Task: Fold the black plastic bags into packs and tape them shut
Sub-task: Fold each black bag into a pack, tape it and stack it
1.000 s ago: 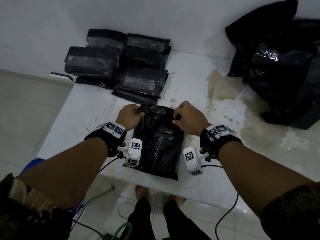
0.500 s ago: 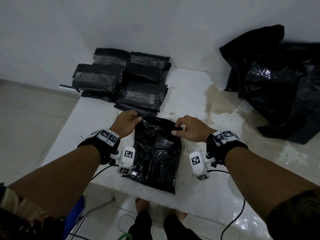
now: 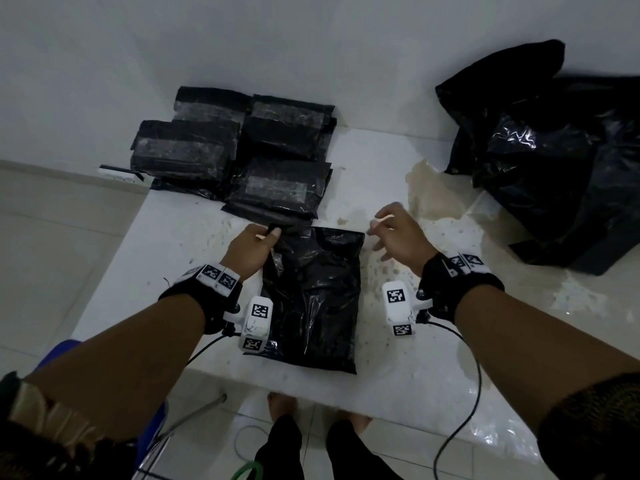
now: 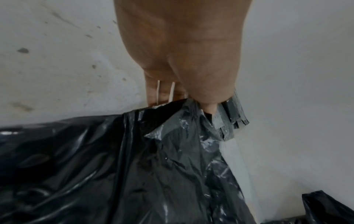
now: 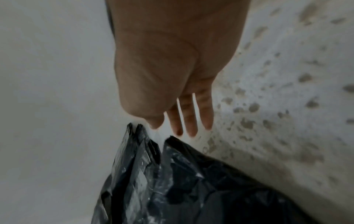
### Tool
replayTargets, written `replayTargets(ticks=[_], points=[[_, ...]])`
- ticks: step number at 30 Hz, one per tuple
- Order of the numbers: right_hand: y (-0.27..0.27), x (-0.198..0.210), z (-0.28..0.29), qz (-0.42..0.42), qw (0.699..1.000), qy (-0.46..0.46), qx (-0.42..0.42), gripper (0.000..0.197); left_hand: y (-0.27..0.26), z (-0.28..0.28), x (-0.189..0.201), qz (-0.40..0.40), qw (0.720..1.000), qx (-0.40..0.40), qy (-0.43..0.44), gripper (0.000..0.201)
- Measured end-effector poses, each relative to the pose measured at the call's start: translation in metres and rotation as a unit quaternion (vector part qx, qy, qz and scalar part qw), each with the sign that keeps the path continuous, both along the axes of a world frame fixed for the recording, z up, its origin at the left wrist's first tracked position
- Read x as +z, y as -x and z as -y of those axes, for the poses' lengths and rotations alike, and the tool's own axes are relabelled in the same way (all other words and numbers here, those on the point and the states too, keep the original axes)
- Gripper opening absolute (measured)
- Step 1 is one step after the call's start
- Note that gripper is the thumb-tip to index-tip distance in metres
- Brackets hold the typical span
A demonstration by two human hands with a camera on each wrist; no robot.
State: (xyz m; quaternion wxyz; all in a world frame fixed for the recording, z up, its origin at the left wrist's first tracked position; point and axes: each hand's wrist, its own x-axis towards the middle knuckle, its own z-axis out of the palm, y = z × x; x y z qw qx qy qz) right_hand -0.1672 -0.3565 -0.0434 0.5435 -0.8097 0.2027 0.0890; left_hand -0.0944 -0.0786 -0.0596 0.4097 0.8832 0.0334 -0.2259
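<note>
The left hand pinches the far-left corner of the flat black bag pack lying at the white table's near edge; the right hand hovers beside it, fingers spread, holding nothing. Keep that corner pinned and crease firmly. Stained tabletop, white wall behind.

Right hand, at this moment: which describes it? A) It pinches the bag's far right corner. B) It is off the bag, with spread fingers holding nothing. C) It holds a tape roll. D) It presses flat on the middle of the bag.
B: the right hand hovers just beyond the bag's far right corner, its fingers spread and holding nothing, while the left hand pinches the far left corner.
</note>
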Motion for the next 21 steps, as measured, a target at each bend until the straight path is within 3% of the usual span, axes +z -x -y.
replayTargets(ticks=[2,4,6,9,15,18,21], points=[[0.008,-0.001,-0.006,-0.040,0.997,0.004,-0.062,0.037,0.004,-0.007,-0.005,-0.029,0.999,0.017,-0.019,0.059],[0.023,-0.004,-0.016,-0.110,0.993,0.038,-0.009,0.047,0.010,-0.014,-0.009,-0.049,0.998,-0.001,-0.032,0.068],[0.036,-0.011,-0.031,-0.138,0.989,0.047,0.033,0.044,0.017,-0.017,-0.010,-0.057,0.995,-0.054,-0.058,0.060],[0.041,-0.027,-0.045,-0.119,0.992,0.044,-0.001,0.041,0.023,-0.019,-0.012,-0.015,0.990,-0.097,-0.103,0.045],[0.041,-0.045,-0.050,-0.088,0.991,0.080,-0.054,0.034,0.022,-0.025,-0.020,0.011,0.995,-0.064,-0.082,0.024],[0.040,-0.045,-0.054,-0.076,0.988,0.101,-0.084,0.039,0.016,-0.027,-0.025,0.006,0.996,-0.071,-0.046,0.027],[0.034,-0.043,-0.059,-0.075,0.984,0.152,-0.056,0.045,0.011,-0.028,-0.026,0.004,0.994,-0.099,-0.034,0.031]])
